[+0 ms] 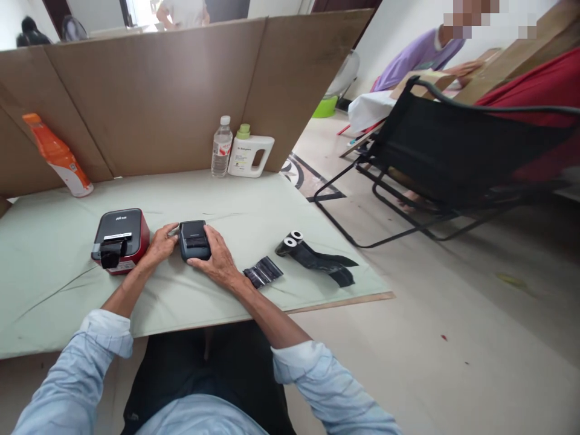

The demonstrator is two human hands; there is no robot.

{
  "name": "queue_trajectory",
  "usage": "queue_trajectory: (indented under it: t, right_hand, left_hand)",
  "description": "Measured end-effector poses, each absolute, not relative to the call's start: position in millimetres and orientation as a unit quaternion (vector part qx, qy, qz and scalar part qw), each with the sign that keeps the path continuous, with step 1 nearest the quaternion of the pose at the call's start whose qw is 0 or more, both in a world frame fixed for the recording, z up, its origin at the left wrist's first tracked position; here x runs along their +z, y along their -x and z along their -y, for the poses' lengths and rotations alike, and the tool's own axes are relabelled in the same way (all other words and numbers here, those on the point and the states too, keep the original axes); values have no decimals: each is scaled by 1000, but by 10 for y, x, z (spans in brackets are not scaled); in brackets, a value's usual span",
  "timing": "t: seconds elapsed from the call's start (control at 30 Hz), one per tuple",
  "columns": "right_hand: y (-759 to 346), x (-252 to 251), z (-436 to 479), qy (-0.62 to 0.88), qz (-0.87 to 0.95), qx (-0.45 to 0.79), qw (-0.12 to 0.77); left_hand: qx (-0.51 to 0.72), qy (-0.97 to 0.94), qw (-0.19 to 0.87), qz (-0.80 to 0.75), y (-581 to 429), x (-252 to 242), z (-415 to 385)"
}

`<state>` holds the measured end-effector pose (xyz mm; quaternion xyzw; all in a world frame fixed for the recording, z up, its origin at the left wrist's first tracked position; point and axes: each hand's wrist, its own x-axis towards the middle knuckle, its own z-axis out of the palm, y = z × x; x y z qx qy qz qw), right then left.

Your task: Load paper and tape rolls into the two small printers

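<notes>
A small dark portable printer (194, 240) lies on the cloth-covered table between my two hands. My right hand (218, 258) wraps its right side, thumb at the lower edge and fingers along the far right corner. Against its left edge my left hand (162, 244) rests with bent fingertips, closed at the device's side. Left of that stands a larger red and black label printer (121, 232), with a black strip coming out of its front. A flat piece of shiny black film (263, 272) lies beside my right wrist. Further right are rolls of black label tape (290, 242) with unrolled tails.
Along the cardboard screen (172, 103) stand an orange bottle (61, 158), a clear water bottle (222, 151) and a white jug (250, 156). A black folding chair (453, 139) is on the floor to the right. A person in a purple top (410, 57) works beyond it.
</notes>
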<state>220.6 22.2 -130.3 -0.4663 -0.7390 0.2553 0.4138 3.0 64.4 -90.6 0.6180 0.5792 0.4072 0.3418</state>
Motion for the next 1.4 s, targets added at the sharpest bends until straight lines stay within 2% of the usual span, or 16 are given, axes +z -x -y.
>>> queue_trajectory:
  t: [0.1,0.3,0.83,1.13,1.4]
  right_hand:
    - [-2210,-1311,-210,467,741,252,411]
    - [-2223,-1278,-171,473,746,247,398]
    - [-2226,-1182,-65,483,750,238,384]
    - [-2257,-1194,-17,487,748,230,388]
    - [-2278,-1208,3,482,756,213,388]
  left_hand:
    - [370,-589,410,-590,-97,-881,-630]
    - [400,-536,456,-587,-179,-863,-600]
    - [433,-484,495,-578,-284,-797,-595]
    - [405,-473,509,-594,-334,-652,-512]
    - [411,-462,528,-582,-330,-716,-504]
